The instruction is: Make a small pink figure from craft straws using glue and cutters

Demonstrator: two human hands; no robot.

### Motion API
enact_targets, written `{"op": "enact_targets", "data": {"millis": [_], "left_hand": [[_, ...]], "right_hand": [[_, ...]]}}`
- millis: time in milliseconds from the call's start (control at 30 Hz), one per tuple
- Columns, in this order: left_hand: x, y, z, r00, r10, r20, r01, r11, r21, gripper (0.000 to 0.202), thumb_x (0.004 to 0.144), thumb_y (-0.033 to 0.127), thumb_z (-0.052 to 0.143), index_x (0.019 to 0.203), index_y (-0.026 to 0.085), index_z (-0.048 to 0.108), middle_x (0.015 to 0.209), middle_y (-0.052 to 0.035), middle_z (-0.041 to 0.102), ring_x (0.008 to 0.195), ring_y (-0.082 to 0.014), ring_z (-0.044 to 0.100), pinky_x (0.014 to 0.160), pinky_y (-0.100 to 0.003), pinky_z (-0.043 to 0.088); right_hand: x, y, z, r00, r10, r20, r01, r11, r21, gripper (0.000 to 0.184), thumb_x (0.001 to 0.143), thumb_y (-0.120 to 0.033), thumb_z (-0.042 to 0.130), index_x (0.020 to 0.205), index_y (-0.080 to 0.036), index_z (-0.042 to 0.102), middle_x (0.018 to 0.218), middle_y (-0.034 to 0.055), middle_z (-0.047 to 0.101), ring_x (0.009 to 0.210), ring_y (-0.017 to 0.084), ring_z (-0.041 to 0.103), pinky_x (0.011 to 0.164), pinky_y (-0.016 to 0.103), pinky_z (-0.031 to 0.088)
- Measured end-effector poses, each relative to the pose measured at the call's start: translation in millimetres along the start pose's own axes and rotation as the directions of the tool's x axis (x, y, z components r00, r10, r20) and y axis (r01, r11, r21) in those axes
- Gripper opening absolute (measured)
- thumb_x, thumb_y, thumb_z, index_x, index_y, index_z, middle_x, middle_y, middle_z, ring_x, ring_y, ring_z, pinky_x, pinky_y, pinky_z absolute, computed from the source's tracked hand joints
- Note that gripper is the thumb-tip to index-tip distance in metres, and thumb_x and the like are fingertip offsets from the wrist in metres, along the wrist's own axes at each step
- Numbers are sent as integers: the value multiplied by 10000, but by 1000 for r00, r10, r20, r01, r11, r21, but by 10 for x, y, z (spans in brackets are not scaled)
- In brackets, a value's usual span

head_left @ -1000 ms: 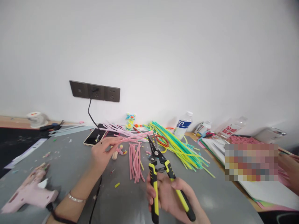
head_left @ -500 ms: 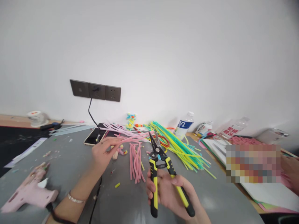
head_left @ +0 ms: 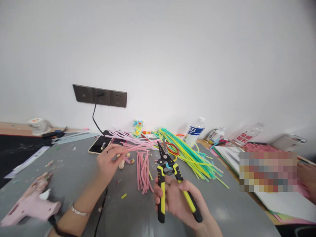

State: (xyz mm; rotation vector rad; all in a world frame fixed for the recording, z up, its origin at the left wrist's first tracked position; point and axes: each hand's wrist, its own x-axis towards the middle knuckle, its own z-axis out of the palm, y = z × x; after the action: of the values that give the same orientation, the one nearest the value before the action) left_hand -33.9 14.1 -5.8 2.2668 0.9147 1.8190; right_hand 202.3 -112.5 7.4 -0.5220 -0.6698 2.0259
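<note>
My left hand (head_left: pixel 110 163) is closed in a pinch on several pink pipe cleaners (head_left: pixel 142 145) that point right. Wrapped round the handles of black-and-yellow wire strippers (head_left: pixel 169 172) is my right hand (head_left: pixel 178 200). The jaws point up and stand partly apart, close to the far ends of the held pipe cleaners; whether they touch cannot be made out. Below the held strands lies a bunch of short pink pipe cleaners (head_left: pixel 143 172). Green and yellow pipe cleaners (head_left: pixel 192 154) lie in a big bundle right of the jaws.
A pink glue gun (head_left: pixel 32 204) lies at left on the grey table (head_left: pixel 133 217). A phone (head_left: pixel 97 144) and power cord are behind my left hand. A bottle (head_left: pixel 195 131) stands near the wall. At right, another person's hand (head_left: pixel 307 179) is beside white paper (head_left: pixel 288 202).
The wire strippers' handles have drawn slightly closer together, and their lower ends have risen a little. My left hand and the pink pipe cleaners have stayed nearly still.
</note>
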Motion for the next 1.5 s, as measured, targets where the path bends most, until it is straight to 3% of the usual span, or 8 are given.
{"op": "enact_targets", "data": {"millis": [367, 700, 900, 1100, 1233, 1400, 1467, 1500], "left_hand": [[2, -53, 27, 993, 92, 70, -91, 996, -16, 66, 860, 176, 663, 838, 219, 709, 798, -18, 733, 781, -153, 691, 712, -264, 577], [11, -34, 14, 991, 91, 99, -91, 996, -3, 93, 869, 157, 648, 842, 214, 715, 801, -22, 711, 770, -147, 688, 687, -253, 575], [-19, -31, 42, 984, 79, 157, -73, 996, -43, 109, 866, 132, 646, 866, 216, 715, 828, -23, 692, 780, -139, 681, 699, -251, 573], [-40, -44, 59, 986, 69, 151, -63, 997, -45, 105, 862, 130, 650, 863, 213, 714, 818, -21, 699, 778, -138, 679, 702, -244, 566], [-14, -28, 32, 993, 37, 112, -36, 999, -9, 103, 872, 161, 635, 831, 216, 711, 804, -15, 703, 767, -140, 682, 686, -246, 559], [-13, -43, 29, 997, -70, 44, 68, 997, 45, 96, 864, 181, 622, 794, 197, 686, 765, -14, 684, 743, -148, 662, 693, -263, 534], [-34, -57, 53, 992, -111, 60, 108, 993, 53, 86, 862, 200, 618, 796, 198, 673, 748, -9, 670, 718, -146, 642, 672, -261, 517], [-47, -58, 68, 988, -134, 83, 129, 990, 62, 82, 862, 210, 616, 797, 199, 665, 740, -6, 664, 710, -146, 632, 663, -259, 507]], "right_hand": [[171, -83, 61, 998, -63, -28, 65, 995, 73, 290, 736, -339, 558, 953, -157, 616, 792, 49, 542, 769, 192, 527, 745, 324, 451], [151, -41, 8, 992, -82, -99, 81, 997, -18, 209, 762, -313, 638, 886, -149, 596, 671, -21, 482, 539, 101, 442, 583, 259, 418], [199, 78, -74, 970, -153, -190, 145, 988, -54, 177, 785, -268, 697, 851, -161, 573, 582, -79, 409, 432, 45, 294, 457, 196, 318], [156, 66, -109, 980, -123, -159, 123, 992, -10, 161, 804, -277, 681, 871, -147, 614, 595, -75, 391, 438, 43, 263, 448, 192, 313], [122, -19, -63, 974, -136, -184, 145, 989, 37, 206, 762, -308, 679, 886, -150, 633, 667, -33, 441, 528, 77, 386, 564, 237, 417], [-17, -193, -157, 921, -216, -324, 180, 974, -137, 290, 725, -397, 673, 922, -189, 625, 761, 14, 513, 656, 145, 487, 687, 316, 456], [-110, -247, -271, 856, -277, -437, 107, 921, -374, 365, 719, -470, 669, 965, -207, 609, 817, 31, 552, 728, 190, 530, 736, 350, 461], [-158, -268, -342, 797, -345, -496, 34, 846, -533, 408, 710, -502, 668, 989, -213, 600, 854, 41, 574, 771, 215, 548, 762, 367, 462]]}}
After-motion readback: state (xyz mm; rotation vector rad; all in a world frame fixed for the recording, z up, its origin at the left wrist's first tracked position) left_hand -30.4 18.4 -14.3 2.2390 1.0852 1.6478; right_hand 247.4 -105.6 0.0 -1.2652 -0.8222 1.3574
